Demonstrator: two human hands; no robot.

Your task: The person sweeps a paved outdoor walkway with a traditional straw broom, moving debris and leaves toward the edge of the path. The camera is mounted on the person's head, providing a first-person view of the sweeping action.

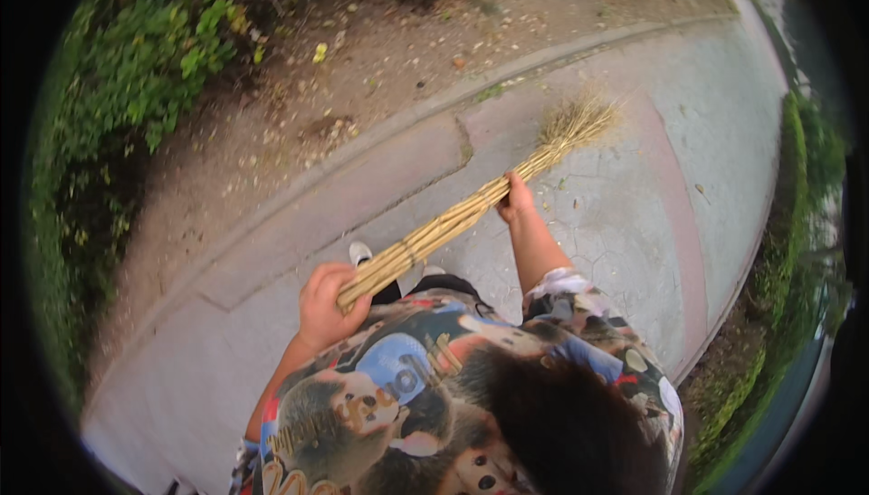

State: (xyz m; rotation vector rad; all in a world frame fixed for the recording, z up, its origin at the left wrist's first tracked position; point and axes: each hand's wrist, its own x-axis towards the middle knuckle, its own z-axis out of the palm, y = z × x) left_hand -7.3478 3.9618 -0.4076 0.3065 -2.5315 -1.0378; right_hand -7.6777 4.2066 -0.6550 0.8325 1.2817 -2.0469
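A long twig broom [444, 225], made of straw-coloured stalks bound together, lies slantwise across the front of my body. Its thick butt end is at the lower left, and the brushy tip spreads out at the upper right over the pavement. My left hand [329, 303] is wrapped round the butt end, with the fingers over the top. Farther along the bundle, just below where the bristles fan out, my right hand [517, 198] grips the stalks; part of its fingers is hidden behind them.
I stand on a grey paved path [625, 223] with a reddish band [674, 196]. A low curb [398, 119] divides it from bare soil [272, 124] strewn with leaves. Green bushes [154, 70] grow at the far left, and a hedge [787, 214] borders the right side.
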